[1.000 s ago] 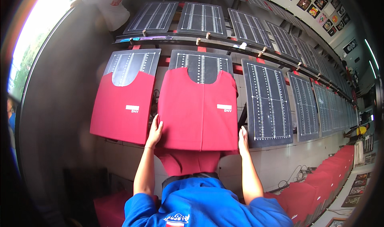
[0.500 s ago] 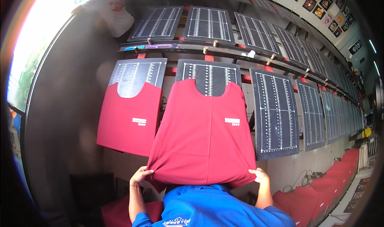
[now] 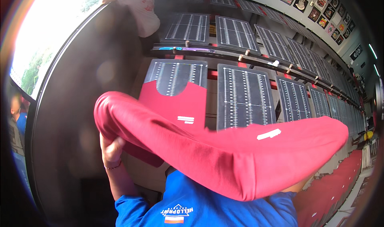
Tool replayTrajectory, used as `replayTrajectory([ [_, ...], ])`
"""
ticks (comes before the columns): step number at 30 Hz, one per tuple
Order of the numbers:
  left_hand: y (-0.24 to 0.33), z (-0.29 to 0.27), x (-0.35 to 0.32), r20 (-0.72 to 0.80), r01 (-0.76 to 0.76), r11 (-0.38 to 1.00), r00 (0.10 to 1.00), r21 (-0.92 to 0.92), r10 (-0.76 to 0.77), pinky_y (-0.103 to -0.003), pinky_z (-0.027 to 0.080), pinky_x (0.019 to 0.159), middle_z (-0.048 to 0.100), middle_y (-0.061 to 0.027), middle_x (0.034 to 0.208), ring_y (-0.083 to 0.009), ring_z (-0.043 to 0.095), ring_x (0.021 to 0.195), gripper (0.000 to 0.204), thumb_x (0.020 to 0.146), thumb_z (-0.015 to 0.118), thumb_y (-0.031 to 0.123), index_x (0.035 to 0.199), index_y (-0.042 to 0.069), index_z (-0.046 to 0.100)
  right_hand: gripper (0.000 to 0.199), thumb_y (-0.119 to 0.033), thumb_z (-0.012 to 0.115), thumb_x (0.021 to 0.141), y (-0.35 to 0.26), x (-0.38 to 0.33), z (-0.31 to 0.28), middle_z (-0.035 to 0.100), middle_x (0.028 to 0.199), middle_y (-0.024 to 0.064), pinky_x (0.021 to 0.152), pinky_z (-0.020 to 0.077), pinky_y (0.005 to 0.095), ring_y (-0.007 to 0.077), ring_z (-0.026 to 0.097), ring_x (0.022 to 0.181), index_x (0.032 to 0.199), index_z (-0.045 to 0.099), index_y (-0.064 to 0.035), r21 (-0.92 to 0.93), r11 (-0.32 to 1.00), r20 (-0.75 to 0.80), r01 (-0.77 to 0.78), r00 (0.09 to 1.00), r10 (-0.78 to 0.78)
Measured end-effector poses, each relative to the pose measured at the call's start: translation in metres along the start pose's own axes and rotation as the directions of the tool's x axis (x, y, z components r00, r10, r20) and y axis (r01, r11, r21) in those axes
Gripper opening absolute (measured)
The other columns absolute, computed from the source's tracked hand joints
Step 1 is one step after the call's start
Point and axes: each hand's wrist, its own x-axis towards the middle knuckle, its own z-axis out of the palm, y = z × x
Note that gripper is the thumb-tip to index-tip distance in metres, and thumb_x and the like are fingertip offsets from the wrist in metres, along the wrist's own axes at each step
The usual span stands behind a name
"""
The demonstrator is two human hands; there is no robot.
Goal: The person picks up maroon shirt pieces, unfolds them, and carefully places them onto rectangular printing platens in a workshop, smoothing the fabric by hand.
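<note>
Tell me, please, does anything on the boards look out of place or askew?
Nothing looks damaged or spilled. The red shirt hangs bunched and stretched across the view, gripped by the left hand; the right hand is hidden behind it. The second red shirt lies flat on its board.

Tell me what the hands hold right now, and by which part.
The left hand grips the red shirt at its left edge; the right hand is hidden under the cloth.

Two red shirts (image 3: pixel 224 159) (image 3: pixel 180 107); many gridded black boards (image 3: pixel 244 95).
</note>
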Motion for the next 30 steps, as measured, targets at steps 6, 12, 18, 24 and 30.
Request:
replayTrajectory([
  [6,0.030,-0.074,0.095,-0.216,0.224,0.974,0.953,0.029,-0.213,-0.029,0.046,0.093,0.062,-0.0062,0.113,-0.0134,0.059,0.104,0.034,0.095,0.055,0.019,0.121,-0.003,0.057,0.031,-0.017,0.048,0.094,0.048,0.031,0.139,0.065,0.111,0.0156,0.093,0.0485,0.0329,0.0195,0.063,0.102,0.112,0.063,0.0047,0.094,0.933,-0.273,-0.348,0.892,0.360],
  [12,0.024,-0.166,0.188,-0.198,0.155,0.986,0.970,0.064,-0.140,-0.027,0.045,0.093,0.064,-0.0056,0.105,-0.0123,0.059,0.099,0.028,0.093,0.057,0.020,0.113,0.000,0.062,0.036,-0.023,0.044,0.097,0.105,0.093,0.230,0.062,0.119,0.0120,0.101,0.0421,0.0339,0.0211,0.058,0.112,0.115,0.062,0.0014,-0.396,0.871,-0.192,-0.289,0.954,0.229],
  [18,0.113,-0.146,0.161,0.002,0.122,0.875,0.991,-0.468,-0.136,-0.039,0.052,0.090,0.063,-0.0167,0.112,-0.0261,0.063,0.100,0.038,0.092,0.056,0.020,0.122,-0.003,0.054,0.035,-0.021,0.040,0.100,0.048,0.086,0.252,0.063,0.118,0.0177,0.101,0.0457,0.0395,0.0257,0.061,0.109,0.120,0.057,0.0012,0.065,0.972,-0.029,-0.226,0.973,0.228],
  [24,0.061,-0.192,0.048,-0.137,0.206,0.979,0.970,0.008,-0.203,-0.035,0.046,0.097,0.061,-0.0145,0.119,-0.0212,0.061,0.106,0.044,0.090,0.057,0.019,0.126,-0.005,0.051,0.033,-0.018,0.062,0.089,0.059,-0.025,0.277,0.065,0.111,0.0119,0.096,0.0473,0.0370,0.0218,0.063,0.102,0.115,0.060,0.0024,0.084,0.687,-0.265,-0.721,0.649,0.713],
  [30,-0.090,-0.273,-0.114,-0.066,0.706,0.691,0.691,-0.152,-0.720,-0.033,0.041,0.101,0.061,-0.0093,0.125,-0.0171,0.055,0.117,0.041,0.094,0.056,0.014,0.131,-0.001,0.050,0.034,-0.013,0.065,0.088,0.182,-0.213,0.220,0.066,0.106,0.0097,0.088,0.0487,0.0345,0.0189,0.062,0.100,0.118,0.057,-0.0006,0.275,0.331,-0.176,-0.903,0.292,0.940],
])
